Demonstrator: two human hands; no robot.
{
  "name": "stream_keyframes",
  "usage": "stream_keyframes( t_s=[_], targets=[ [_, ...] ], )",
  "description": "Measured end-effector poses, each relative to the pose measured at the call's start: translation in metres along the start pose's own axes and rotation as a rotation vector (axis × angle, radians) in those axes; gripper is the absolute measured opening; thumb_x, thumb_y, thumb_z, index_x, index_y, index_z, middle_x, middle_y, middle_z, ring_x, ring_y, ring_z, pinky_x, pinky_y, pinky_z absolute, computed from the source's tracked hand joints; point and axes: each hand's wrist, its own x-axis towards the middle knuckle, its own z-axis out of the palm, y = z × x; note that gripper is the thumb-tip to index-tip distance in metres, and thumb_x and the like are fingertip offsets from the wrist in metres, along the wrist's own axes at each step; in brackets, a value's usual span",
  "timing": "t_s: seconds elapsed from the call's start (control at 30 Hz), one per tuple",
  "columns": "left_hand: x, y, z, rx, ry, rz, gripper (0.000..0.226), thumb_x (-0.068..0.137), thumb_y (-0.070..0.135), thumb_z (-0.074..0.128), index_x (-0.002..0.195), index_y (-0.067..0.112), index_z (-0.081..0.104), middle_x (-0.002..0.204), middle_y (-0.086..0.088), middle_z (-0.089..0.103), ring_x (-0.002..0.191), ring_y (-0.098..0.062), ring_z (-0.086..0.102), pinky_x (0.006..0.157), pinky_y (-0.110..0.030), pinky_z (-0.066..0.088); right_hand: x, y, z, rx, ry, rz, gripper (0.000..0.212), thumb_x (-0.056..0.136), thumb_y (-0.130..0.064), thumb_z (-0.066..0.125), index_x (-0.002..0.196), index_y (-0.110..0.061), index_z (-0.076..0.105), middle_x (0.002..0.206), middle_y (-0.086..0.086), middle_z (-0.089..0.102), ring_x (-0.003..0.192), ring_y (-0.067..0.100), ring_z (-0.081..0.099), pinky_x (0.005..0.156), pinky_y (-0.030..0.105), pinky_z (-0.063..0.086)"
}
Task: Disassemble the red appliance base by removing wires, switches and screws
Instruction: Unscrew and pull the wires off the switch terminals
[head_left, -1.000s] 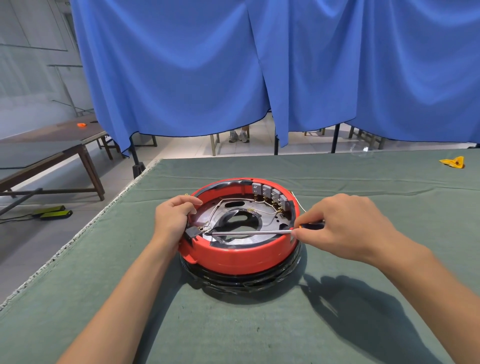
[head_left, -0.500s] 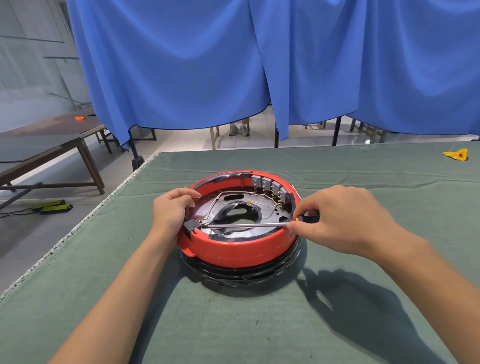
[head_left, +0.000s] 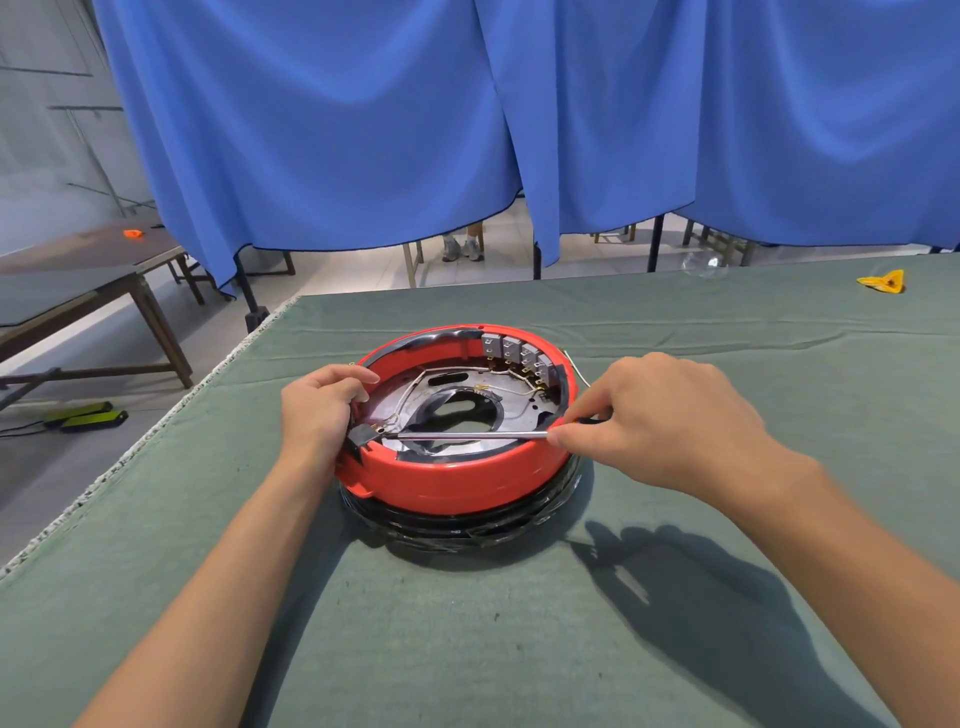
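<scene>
Red base (head_left: 457, 483) between both hands' fingers (head_left: 358, 375), screwdriver (head_left: 467, 435) across.

Blue curtains (head_left: 363, 130), tiled floor (head_left: 337, 270), wooden table (head_left: 78, 280).

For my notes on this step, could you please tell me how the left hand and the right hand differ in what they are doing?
The left hand grips the left rim of the red base, steadying it; the right hand pinches the screwdriver by its handle end. The left hand is at the rim, beside the screwdriver's tip; the right hand is just outside the opposite rim. Both have curled fingers and work on the same base.
</scene>
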Motion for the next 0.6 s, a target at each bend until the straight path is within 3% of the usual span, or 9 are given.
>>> stream_keyframes(
  t_s=[0.17,0.37,0.43,0.53,0.6],
  targets=[
    [-0.005,0.001,0.0,0.012,0.018,0.017,0.038,0.07,-0.012,0.048,0.057,0.016,0.07,0.066,-0.002,0.062,0.064,-0.016,0.051,0.078,-0.051,0.052,0.0,0.02,-0.009,-0.045,0.004,0.098,0.021,0.079,-0.061,0.058,0.08,-0.045,0.073,0.067,-0.01,0.066,0.072,0.022,0.06,0.054,0.029,0.036],
    [-0.004,0.001,0.0,0.022,0.025,0.029,0.038,0.07,-0.01,0.048,0.056,0.019,0.069,0.062,0.002,0.061,0.057,-0.01,0.047,0.059,-0.029,0.045,-0.003,0.015,-0.003,0.03,-0.015,-0.017,0.021,0.077,-0.063,0.057,0.08,-0.05,0.072,0.056,-0.017,0.057,0.062,0.008,0.052,0.051,0.021,0.032],
    [-0.004,0.0,0.0,0.022,0.026,0.022,0.038,0.07,-0.01,0.048,0.057,0.018,0.07,0.064,0.001,0.062,0.06,-0.012,0.048,0.062,-0.032,0.049,-0.003,0.012,-0.002,0.022,-0.011,-0.044,0.023,0.078,-0.062,0.055,0.085,-0.05,0.073,0.062,-0.017,0.062,0.065,0.009,0.053,0.051,0.02,0.032],
    [-0.004,0.001,0.0,0.015,0.021,0.004,0.035,0.07,-0.011,0.048,0.061,0.014,0.071,0.069,-0.005,0.063,0.068,-0.02,0.05,0.076,-0.049,0.053,-0.003,0.009,-0.001,0.009,-0.001,-0.072,0.024,0.08,-0.062,0.054,0.09,-0.051,0.073,0.068,-0.014,0.066,0.069,0.012,0.056,0.051,0.02,0.031],
    [-0.005,0.001,0.0,0.026,0.025,0.007,0.039,0.07,-0.01,0.048,0.057,0.018,0.071,0.07,-0.005,0.063,0.065,-0.018,0.05,0.076,-0.05,0.052,-0.003,0.008,-0.001,0.009,0.012,-0.081,0.023,0.08,-0.061,0.054,0.091,-0.051,0.072,0.067,-0.013,0.066,0.068,0.014,0.056,0.05,0.02,0.031]
  ],
)
